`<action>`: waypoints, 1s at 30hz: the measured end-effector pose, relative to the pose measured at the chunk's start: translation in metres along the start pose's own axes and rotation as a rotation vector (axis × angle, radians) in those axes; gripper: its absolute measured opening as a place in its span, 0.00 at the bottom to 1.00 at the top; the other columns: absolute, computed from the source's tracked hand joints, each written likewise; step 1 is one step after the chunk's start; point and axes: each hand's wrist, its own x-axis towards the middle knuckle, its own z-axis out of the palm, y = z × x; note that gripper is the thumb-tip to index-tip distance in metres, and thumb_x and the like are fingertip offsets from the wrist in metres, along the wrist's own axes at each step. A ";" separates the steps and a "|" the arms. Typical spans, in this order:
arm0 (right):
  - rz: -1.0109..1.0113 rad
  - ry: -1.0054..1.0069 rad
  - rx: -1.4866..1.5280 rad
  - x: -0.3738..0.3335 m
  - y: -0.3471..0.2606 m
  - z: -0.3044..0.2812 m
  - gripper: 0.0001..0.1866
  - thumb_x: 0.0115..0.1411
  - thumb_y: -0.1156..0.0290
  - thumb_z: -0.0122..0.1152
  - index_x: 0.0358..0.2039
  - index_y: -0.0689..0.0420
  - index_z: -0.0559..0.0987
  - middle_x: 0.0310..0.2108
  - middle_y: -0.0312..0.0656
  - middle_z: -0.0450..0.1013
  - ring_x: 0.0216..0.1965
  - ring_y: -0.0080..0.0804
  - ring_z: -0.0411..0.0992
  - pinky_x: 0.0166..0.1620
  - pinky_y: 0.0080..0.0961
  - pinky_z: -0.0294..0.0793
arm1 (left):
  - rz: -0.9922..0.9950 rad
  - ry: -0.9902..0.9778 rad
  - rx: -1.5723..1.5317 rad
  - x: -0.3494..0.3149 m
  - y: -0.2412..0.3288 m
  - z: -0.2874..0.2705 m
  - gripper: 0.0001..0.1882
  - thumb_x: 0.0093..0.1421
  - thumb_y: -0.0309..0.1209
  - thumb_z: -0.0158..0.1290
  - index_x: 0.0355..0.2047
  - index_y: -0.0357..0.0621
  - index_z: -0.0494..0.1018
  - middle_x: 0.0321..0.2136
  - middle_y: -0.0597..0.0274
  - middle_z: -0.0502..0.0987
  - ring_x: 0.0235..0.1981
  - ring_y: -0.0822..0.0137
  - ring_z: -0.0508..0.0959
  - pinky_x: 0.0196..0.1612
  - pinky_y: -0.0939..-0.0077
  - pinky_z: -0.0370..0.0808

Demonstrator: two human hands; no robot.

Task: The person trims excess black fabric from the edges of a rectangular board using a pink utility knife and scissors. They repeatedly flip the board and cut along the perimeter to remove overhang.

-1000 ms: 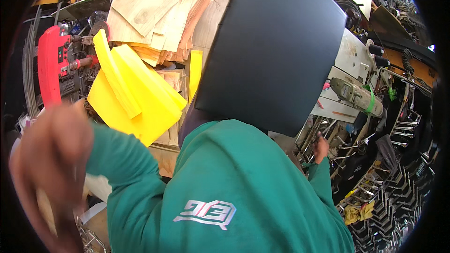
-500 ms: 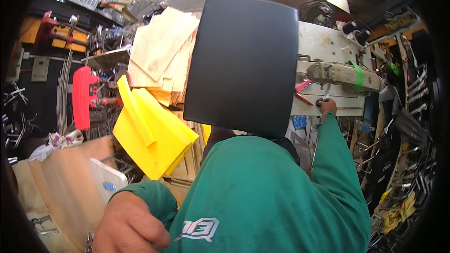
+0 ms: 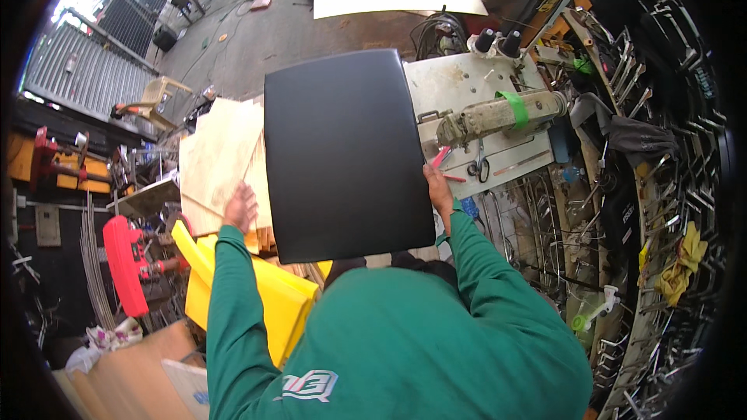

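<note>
A large black padded panel (image 3: 342, 159) lies in front of me, its smooth covered face up. At its right edge is my right hand (image 3: 439, 190), closed on the rim with the fingers partly hidden. My left hand (image 3: 242, 208) is open, fingers spread, a little apart from the panel's left edge and over a stack of plywood sheets (image 3: 222, 155). Black-handled scissors (image 3: 481, 167) lie on the sewing table (image 3: 436, 78), beside a pink-red tool (image 3: 441, 157) partly behind the panel.
A worn sewing machine (image 3: 498, 117) with a green band stands on the table, with two black thread cones (image 3: 498, 40) behind. Folded yellow sheet material (image 3: 272, 295) sits at lower left, near a red clamp-like machine (image 3: 124, 264). Metal frames (image 3: 646, 264) crowd the right side.
My right hand has left the scissors on the table and come to the panel's right edge. My left hand has swung forward from near my body. The view has shifted.
</note>
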 end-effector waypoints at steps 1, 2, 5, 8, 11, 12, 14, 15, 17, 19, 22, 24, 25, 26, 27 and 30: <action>0.057 -0.047 0.089 0.004 -0.002 0.003 0.37 0.80 0.39 0.50 0.65 0.63 0.79 0.59 0.44 0.81 0.59 0.36 0.77 0.63 0.35 0.75 | -0.079 0.008 0.051 0.027 -0.021 0.000 0.60 0.68 0.79 0.42 0.83 0.45 0.50 0.83 0.47 0.51 0.81 0.39 0.52 0.80 0.36 0.44; 0.158 -0.078 0.160 0.010 -0.004 0.006 0.38 0.80 0.38 0.49 0.67 0.63 0.78 0.61 0.44 0.80 0.61 0.37 0.77 0.65 0.35 0.74 | -0.151 0.000 0.026 0.052 -0.037 0.005 0.59 0.68 0.79 0.40 0.82 0.45 0.53 0.82 0.47 0.54 0.81 0.38 0.52 0.80 0.35 0.43; 0.394 -0.126 0.339 0.022 -0.013 0.008 0.40 0.81 0.37 0.45 0.72 0.62 0.74 0.64 0.45 0.78 0.64 0.38 0.75 0.68 0.35 0.74 | -0.060 -0.183 -0.227 0.097 -0.064 0.027 0.50 0.72 0.76 0.39 0.75 0.46 0.68 0.71 0.57 0.72 0.73 0.51 0.68 0.74 0.43 0.65; 0.539 -0.117 0.474 0.023 -0.029 0.013 0.40 0.81 0.37 0.45 0.74 0.61 0.71 0.66 0.45 0.76 0.64 0.39 0.76 0.65 0.37 0.77 | 0.029 -0.290 -0.411 0.123 -0.063 0.043 0.45 0.75 0.71 0.41 0.73 0.46 0.70 0.65 0.54 0.78 0.68 0.52 0.75 0.71 0.50 0.73; 0.579 -0.164 0.526 0.002 -0.058 0.026 0.39 0.79 0.43 0.52 0.79 0.56 0.64 0.71 0.47 0.71 0.62 0.40 0.77 0.62 0.40 0.80 | -0.007 -0.361 -0.443 0.138 -0.057 0.028 0.45 0.76 0.69 0.42 0.73 0.43 0.70 0.64 0.50 0.79 0.65 0.52 0.78 0.69 0.55 0.76; 0.500 -0.156 0.478 -0.010 -0.070 0.033 0.39 0.78 0.48 0.56 0.81 0.54 0.61 0.72 0.47 0.70 0.61 0.40 0.77 0.62 0.40 0.80 | -0.005 -0.406 -0.447 0.141 -0.056 0.017 0.45 0.76 0.69 0.42 0.73 0.41 0.69 0.64 0.49 0.79 0.64 0.52 0.79 0.68 0.56 0.77; 0.369 -0.157 0.411 -0.034 -0.098 0.047 0.43 0.76 0.56 0.62 0.84 0.50 0.55 0.74 0.48 0.68 0.61 0.39 0.77 0.62 0.40 0.80 | 0.064 -0.411 -0.444 0.147 -0.058 -0.010 0.44 0.78 0.67 0.40 0.72 0.39 0.70 0.64 0.50 0.78 0.64 0.53 0.79 0.68 0.57 0.78; 0.324 -0.165 0.388 -0.049 -0.112 0.052 0.46 0.74 0.60 0.65 0.84 0.49 0.52 0.74 0.49 0.67 0.61 0.39 0.76 0.63 0.39 0.79 | 0.067 -0.451 -0.471 0.146 -0.060 -0.025 0.43 0.78 0.66 0.39 0.71 0.39 0.70 0.63 0.50 0.79 0.63 0.53 0.79 0.67 0.58 0.78; 0.231 -0.176 0.417 -0.067 -0.138 0.063 0.51 0.69 0.69 0.71 0.85 0.48 0.51 0.75 0.51 0.65 0.62 0.36 0.74 0.63 0.35 0.78 | 0.157 -0.447 -0.424 0.145 -0.060 -0.049 0.42 0.79 0.65 0.37 0.71 0.39 0.71 0.62 0.51 0.79 0.63 0.55 0.79 0.66 0.59 0.79; 0.161 -0.137 0.373 -0.073 -0.157 0.078 0.51 0.69 0.69 0.71 0.85 0.47 0.52 0.75 0.51 0.65 0.62 0.36 0.74 0.62 0.33 0.78 | 0.252 -0.529 -0.445 0.137 -0.053 -0.065 0.39 0.80 0.62 0.39 0.71 0.40 0.71 0.61 0.53 0.80 0.61 0.56 0.81 0.64 0.61 0.81; 0.081 -0.159 0.419 -0.068 -0.185 0.088 0.50 0.68 0.71 0.71 0.85 0.49 0.54 0.75 0.48 0.67 0.63 0.34 0.74 0.64 0.31 0.76 | 0.311 -0.556 -0.494 0.112 -0.018 -0.075 0.41 0.80 0.64 0.37 0.73 0.40 0.69 0.63 0.52 0.79 0.62 0.55 0.80 0.66 0.60 0.79; -0.011 -0.202 0.431 -0.063 -0.202 0.090 0.50 0.68 0.72 0.70 0.85 0.50 0.54 0.74 0.47 0.68 0.65 0.34 0.73 0.66 0.32 0.75 | 0.365 -0.594 -0.540 0.084 0.011 -0.076 0.42 0.80 0.64 0.36 0.73 0.41 0.68 0.64 0.52 0.78 0.64 0.55 0.79 0.68 0.59 0.78; -0.068 -0.244 0.456 -0.061 -0.211 0.089 0.53 0.65 0.70 0.73 0.85 0.52 0.54 0.76 0.45 0.65 0.68 0.35 0.70 0.71 0.35 0.71 | 0.417 -0.624 -0.564 0.068 0.027 -0.077 0.41 0.81 0.63 0.35 0.74 0.41 0.67 0.64 0.52 0.77 0.64 0.55 0.79 0.68 0.58 0.78; -0.162 -0.218 0.381 -0.060 -0.220 0.087 0.54 0.63 0.69 0.74 0.85 0.51 0.53 0.77 0.45 0.64 0.70 0.36 0.69 0.72 0.36 0.69 | 0.506 -0.716 -0.599 0.052 0.042 -0.076 0.40 0.81 0.63 0.35 0.74 0.41 0.67 0.64 0.52 0.77 0.64 0.55 0.79 0.68 0.58 0.78; -0.285 -0.232 0.334 -0.061 -0.230 0.084 0.56 0.62 0.68 0.75 0.85 0.51 0.53 0.78 0.45 0.62 0.71 0.36 0.67 0.73 0.38 0.67 | 0.573 -0.604 -0.597 0.038 0.057 -0.074 0.41 0.81 0.63 0.36 0.74 0.41 0.67 0.65 0.52 0.77 0.64 0.55 0.79 0.67 0.58 0.79; -0.457 -0.344 0.417 -0.061 -0.257 0.083 0.60 0.58 0.62 0.77 0.85 0.50 0.52 0.82 0.44 0.55 0.79 0.37 0.58 0.79 0.40 0.57 | 0.887 -0.416 -0.553 0.001 0.097 -0.080 0.41 0.80 0.63 0.39 0.74 0.40 0.67 0.66 0.52 0.77 0.63 0.56 0.79 0.65 0.58 0.80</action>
